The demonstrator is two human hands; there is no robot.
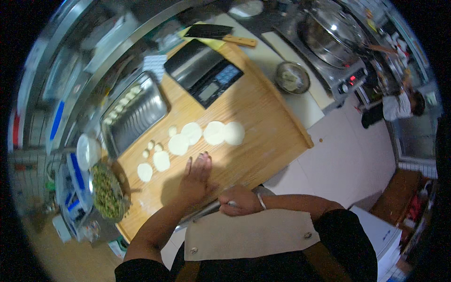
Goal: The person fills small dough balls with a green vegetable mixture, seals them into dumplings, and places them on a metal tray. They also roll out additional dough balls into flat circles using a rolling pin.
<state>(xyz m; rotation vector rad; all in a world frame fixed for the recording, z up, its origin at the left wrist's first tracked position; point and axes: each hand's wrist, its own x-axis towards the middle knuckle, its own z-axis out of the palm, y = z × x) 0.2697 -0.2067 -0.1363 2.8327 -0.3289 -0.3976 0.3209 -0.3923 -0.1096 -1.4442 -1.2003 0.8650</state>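
Observation:
My left hand (198, 178) lies palm down over the front of the wooden board (260, 123), fingers stretched out; whether anything is under the palm is hidden. Beside it, at the board's front edge, my right hand (241, 201) is curled into a fist, and I cannot tell if something is inside. Ahead of my fingers runs a row of flat round dough wrappers (178, 144), some overlapping. Several small dough pieces (158, 147) sit behind the row's left part. A bowl of chopped green filling (107, 194) stands at the board's left edge.
A metal tray (137, 116) with a row of dumplings (123, 104) and a kitchen scale (201, 70) occupy the far side. Behind lies a cleaver (239, 40). A metal bowl (292, 77) and a lidded pot (324, 38) stand right. Another person (398, 105) is farther off.

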